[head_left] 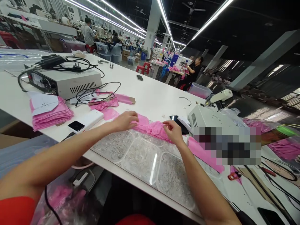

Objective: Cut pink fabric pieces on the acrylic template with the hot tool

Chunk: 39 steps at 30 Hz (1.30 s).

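A stack of pink ruffled fabric (152,129) lies across the far part of a clear compartment tray (140,157). My left hand (126,121) is at the stack's left end, its bent fingers closed on the fabric edge. At the right end, my right hand (172,130) pinches the ruffled edge between thumb and fingers. Both fingertips are partly hidden. A flat pink strip (205,154) lies to the right of my right forearm. Beyond my left hand is more pink fabric (104,103), gathered beside a small pink piece (110,114).
To the left are a grey control box (79,82) with cables, a pink fabric pile (50,114) under paper, and a white power bank (90,120). Another grey box (206,120) and red-handled scissors (234,175) are on the right. A phone (140,77) lies farther back. People sit at sewing machines beyond.
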Available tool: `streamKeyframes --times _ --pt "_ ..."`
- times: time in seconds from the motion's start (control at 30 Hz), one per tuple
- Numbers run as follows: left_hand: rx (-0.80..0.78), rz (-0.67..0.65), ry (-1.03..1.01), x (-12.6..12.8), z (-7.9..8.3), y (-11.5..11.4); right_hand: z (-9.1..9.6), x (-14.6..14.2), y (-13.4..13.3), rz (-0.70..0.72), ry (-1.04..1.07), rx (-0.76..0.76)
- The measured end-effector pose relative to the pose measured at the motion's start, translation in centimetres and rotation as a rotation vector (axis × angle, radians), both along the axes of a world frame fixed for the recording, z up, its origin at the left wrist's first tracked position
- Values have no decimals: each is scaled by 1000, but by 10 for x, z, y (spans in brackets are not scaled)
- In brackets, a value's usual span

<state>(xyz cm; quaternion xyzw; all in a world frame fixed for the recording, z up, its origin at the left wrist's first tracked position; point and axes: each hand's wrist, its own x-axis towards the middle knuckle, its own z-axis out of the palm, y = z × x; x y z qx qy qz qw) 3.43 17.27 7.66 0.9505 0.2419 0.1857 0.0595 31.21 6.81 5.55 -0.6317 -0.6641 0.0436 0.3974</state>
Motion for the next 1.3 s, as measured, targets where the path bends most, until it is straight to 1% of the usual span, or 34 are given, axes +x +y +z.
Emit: streamKeyframes --times 0.07,0.17,0.23,0.3,0.4,0.53,0.63,0.77,0.87,0.97,1.07,1.17,1.3 --pt "17 -62 31 34 0 -17 -4 10 -12 -14 -17 -17" --pt "54 -75 67 76 -5 -37 -10 14 -22 17 -59 -48" --pt "75 -55 86 93 -9 -43 -14 13 -23 37 -83 -60" --pt "86 -27 101 102 -11 -44 -19 12 -23 50 -94 -66" --pt "82 31 117 105 -8 -38 -25 14 -20 60 -88 -63" --pt "60 117 118 103 2 -27 -31 17 -17 50 -61 -40" --pt "63 158 131 101 7 -24 -34 18 -16 23 -36 -7" --pt "85 191 162 99 2 -32 -39 18 -14 -20 -3 51" --pt "78 257 164 98 -5 -37 -43 19 -13 -38 18 80" --pt "37 341 148 101 -8 -38 -44 19 -13 -38 34 98" --pt "-38 398 125 103 -6 -38 -42 18 -14 -30 45 110" --pt "-95 377 88 105 -2 -39 -41 18 -15 -17 50 118" --pt "-86 306 43 105 3 -40 -42 17 -14 -21 54 132"
